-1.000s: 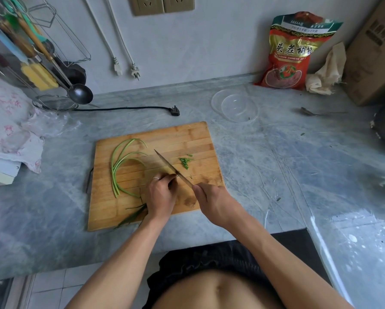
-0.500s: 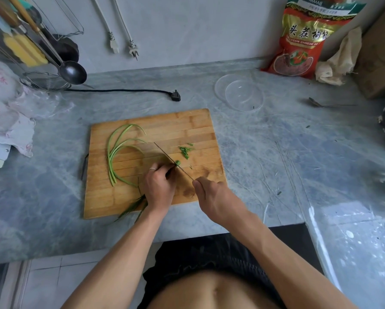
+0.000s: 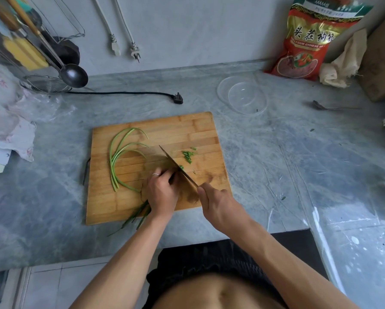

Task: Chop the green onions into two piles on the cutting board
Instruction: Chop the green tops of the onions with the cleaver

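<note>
Blade meets the bunch at the board's middle

On the cutting board (image 3: 187, 126), the left hand (image 3: 162, 192) curls down over the green onions (image 3: 114, 161), pinning them; their long axis loops from under that hand away to the board's left. The right hand (image 3: 218, 204) grips the knife (image 3: 176, 166), blade just beside the left knuckles. Only 1 small pile of cut pieces (image 3: 188, 156) lies right of the blade

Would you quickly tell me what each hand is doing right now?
Left hand: fingers curled, holding down the green onions.
Right hand: gripping the knife.
</note>
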Demonstrator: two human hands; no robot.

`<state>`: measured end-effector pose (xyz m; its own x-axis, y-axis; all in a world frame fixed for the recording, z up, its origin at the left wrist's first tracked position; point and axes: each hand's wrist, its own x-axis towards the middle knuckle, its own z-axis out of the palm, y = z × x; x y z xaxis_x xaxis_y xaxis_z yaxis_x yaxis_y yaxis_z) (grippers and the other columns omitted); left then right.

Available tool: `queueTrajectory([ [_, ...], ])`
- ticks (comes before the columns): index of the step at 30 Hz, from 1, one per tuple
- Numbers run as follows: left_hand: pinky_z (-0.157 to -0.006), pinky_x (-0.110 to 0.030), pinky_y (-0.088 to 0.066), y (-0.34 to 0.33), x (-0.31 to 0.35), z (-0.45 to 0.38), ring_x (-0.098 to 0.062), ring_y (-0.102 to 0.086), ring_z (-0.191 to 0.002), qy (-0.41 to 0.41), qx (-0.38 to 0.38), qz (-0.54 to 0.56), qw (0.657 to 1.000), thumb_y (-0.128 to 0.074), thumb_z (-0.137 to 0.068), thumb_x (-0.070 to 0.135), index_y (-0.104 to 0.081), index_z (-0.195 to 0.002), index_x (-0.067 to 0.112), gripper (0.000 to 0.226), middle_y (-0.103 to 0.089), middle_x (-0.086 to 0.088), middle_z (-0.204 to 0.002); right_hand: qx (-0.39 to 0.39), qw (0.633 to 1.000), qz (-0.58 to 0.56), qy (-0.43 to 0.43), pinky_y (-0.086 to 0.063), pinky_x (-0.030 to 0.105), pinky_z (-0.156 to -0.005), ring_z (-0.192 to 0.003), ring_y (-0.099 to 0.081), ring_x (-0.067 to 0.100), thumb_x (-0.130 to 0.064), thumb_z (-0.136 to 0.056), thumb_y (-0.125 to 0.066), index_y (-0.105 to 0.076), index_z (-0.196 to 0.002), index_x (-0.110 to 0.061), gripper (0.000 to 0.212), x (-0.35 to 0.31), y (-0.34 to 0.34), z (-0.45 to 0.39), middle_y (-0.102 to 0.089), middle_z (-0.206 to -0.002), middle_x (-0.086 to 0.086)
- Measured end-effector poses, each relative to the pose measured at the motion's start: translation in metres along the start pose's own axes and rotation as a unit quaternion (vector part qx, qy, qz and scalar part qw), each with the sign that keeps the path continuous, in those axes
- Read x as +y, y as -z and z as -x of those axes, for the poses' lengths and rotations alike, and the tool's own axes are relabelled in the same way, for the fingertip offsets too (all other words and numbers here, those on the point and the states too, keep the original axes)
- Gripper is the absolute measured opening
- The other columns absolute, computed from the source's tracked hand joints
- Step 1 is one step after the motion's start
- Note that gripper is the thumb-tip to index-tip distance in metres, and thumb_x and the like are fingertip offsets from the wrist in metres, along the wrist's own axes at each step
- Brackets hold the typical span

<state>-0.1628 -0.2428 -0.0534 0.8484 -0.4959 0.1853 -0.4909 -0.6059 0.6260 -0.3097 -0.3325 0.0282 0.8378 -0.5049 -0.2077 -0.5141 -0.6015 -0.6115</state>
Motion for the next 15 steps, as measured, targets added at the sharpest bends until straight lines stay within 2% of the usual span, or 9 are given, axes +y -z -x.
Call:
queueTrajectory([
  [5,-0.059,-0.034,-0.042,-0.0021,-0.0041,-0.0014,-0.031,-0.057,-0.071,0.007,-0.015,-0.002,1.000,-0.073,-0.085,0.021,-0.078,-0.092,0.019,0.010,-0.060,-0.005,-0.077,-0.001,1.000,0.011,0.012,-0.020,0.029,-0.043,-0.041,-0.033,0.024,-0.041,-0.103,-0.026,-0.048,-0.096,-0.013,0.036,-0.0042,-0.0063,-0.0076,-0.043,-0.054,0.006],
  [8,-0.062,-0.039,-0.046,-0.0043,-0.0076,-0.0019,-0.032,-0.056,-0.072,0.002,-0.018,0.001,1.000,-0.068,-0.086,0.025,-0.078,-0.092,0.018,0.013,-0.060,-0.005,-0.077,-0.003,1.000,0.008,0.007,-0.020,0.029,-0.042,-0.040,-0.033,0.024,-0.041,-0.103,-0.026,-0.049,-0.097,-0.013,0.037,-0.0032,-0.0063,-0.0069,-0.042,-0.053,0.005],
  [12,-0.062,-0.041,-0.046,-0.0023,-0.0059,-0.0010,-0.031,-0.056,-0.072,-0.008,-0.007,0.014,1.000,-0.064,-0.086,0.027,-0.078,-0.092,0.018,0.017,-0.061,-0.005,-0.077,0.001,1.000,0.001,0.016,-0.028,0.034,-0.044,-0.044,-0.038,0.027,-0.042,-0.103,-0.026,-0.048,-0.094,-0.014,0.037,-0.0018,-0.0072,-0.0089,-0.048,-0.057,0.009],
  [15,-0.063,-0.043,-0.047,-0.0012,-0.0035,-0.0009,-0.033,-0.057,-0.072,-0.015,0.000,0.013,1.000,-0.057,-0.087,0.032,-0.078,-0.092,0.018,0.026,-0.060,-0.006,-0.077,-0.002,1.000,-0.004,0.010,-0.025,0.033,-0.042,-0.042,-0.034,0.025,-0.041,-0.103,-0.026,-0.046,-0.089,-0.015,0.035,0.0011,-0.0065,-0.0024,-0.044,-0.054,0.007],
])
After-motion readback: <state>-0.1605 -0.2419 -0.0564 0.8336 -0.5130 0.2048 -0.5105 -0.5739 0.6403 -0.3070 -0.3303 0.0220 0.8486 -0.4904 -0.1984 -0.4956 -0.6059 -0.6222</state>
